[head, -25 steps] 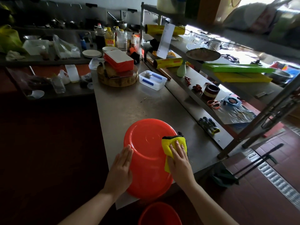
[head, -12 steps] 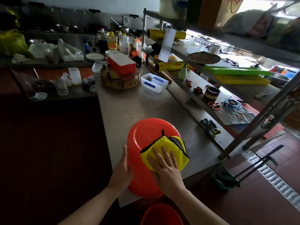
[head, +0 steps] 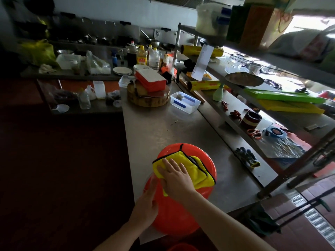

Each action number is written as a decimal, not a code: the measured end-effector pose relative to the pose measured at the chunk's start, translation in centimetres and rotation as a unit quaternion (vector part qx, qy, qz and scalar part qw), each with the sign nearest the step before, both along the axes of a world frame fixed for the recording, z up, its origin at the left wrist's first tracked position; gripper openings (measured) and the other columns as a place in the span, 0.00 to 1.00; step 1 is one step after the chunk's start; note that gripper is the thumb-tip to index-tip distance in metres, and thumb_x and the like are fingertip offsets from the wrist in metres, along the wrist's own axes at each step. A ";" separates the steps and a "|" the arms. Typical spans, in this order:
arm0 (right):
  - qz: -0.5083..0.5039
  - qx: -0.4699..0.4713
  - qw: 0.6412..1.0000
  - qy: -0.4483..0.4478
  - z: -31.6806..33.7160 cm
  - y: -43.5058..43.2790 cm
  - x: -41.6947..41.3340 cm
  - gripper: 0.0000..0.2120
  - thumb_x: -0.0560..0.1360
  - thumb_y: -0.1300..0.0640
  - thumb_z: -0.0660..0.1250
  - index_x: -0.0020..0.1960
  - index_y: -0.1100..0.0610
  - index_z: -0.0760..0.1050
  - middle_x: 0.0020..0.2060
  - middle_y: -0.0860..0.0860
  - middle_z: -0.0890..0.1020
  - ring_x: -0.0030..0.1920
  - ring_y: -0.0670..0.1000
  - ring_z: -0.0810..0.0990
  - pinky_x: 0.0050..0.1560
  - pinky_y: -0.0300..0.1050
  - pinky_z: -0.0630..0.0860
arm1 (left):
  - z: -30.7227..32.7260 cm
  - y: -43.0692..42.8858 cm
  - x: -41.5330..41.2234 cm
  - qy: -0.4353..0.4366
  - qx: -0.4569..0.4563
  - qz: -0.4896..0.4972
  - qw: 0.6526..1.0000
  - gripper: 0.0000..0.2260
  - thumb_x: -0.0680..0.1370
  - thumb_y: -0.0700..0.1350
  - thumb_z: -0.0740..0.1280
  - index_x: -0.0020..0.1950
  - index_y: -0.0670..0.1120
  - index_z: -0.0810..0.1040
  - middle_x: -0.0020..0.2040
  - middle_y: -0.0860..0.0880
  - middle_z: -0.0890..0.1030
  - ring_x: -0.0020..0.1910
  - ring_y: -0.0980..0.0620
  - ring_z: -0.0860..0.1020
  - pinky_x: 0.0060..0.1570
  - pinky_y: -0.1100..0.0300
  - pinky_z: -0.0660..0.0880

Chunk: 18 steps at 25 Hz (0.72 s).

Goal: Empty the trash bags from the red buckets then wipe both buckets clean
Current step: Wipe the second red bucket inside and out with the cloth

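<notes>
Right hand [head: 176, 180], fingers straight, presses down; left hand [head: 146, 205] lies flat against the side. On the bench [head: 163, 127], at its near edge, the upturned red bucket [head: 174, 218] overhangs, so a hard push could tip it off toward the second bucket [head: 181, 248] below. Merely pressed, the yellow cloth [head: 197, 169] could slip.

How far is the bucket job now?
Done, it seems: the red bucket lies upside down on the steel table with no bag showing. In hand: the right hand presses a yellow cloth onto its base while the left hand rests against its wall. Left: the second red bucket, barely visible at the bottom edge; its state cannot be told.
</notes>
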State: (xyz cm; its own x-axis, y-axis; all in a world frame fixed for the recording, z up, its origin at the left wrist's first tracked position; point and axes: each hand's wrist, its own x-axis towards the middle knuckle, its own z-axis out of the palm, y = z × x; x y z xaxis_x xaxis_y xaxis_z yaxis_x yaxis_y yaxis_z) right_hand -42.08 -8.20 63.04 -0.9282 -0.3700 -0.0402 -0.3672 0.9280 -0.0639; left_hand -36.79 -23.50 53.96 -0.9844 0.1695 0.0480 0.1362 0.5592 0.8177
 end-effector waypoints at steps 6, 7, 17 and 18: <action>-0.038 -0.006 0.999 -0.023 0.8 -2.6 -5.4 0.24 0.84 0.45 0.54 0.79 0.47 0.62 0.82 0.50 0.50 0.81 0.55 0.48 0.79 0.58 0.51 | 0.1 0.2 -0.4 0.128 -0.041 0.012 0.991 0.42 0.77 0.34 0.63 0.82 0.57 0.44 0.82 0.59 0.46 0.80 0.57 0.53 0.75 0.59 0.60; -0.047 -0.005 0.999 -0.025 0.9 -2.6 -6.3 0.24 0.84 0.45 0.54 0.78 0.47 0.63 0.82 0.51 0.51 0.81 0.56 0.49 0.79 0.58 0.52 | 0.2 0.1 -0.6 0.142 -0.056 0.007 0.988 0.41 0.77 0.34 0.63 0.82 0.55 0.45 0.82 0.56 0.47 0.80 0.56 0.52 0.76 0.58 0.58; -0.168 -0.003 0.985 -0.044 1.2 2.9 -12.6 0.24 0.82 0.44 0.56 0.77 0.45 0.64 0.81 0.51 0.58 0.80 0.57 0.55 0.77 0.58 0.58 | -0.3 -0.2 -1.3 0.187 -0.160 -0.068 0.967 0.37 0.77 0.40 0.61 0.83 0.51 0.47 0.83 0.52 0.46 0.81 0.51 0.47 0.78 0.51 0.47; -0.178 -0.006 0.983 -0.049 1.3 4.0 -12.6 0.25 0.82 0.44 0.57 0.78 0.45 0.62 0.81 0.50 0.57 0.80 0.57 0.55 0.77 0.58 0.57 | -0.2 -0.2 -1.4 0.186 -0.162 -0.066 0.967 0.37 0.77 0.40 0.61 0.83 0.52 0.47 0.83 0.52 0.45 0.81 0.51 0.47 0.77 0.52 0.47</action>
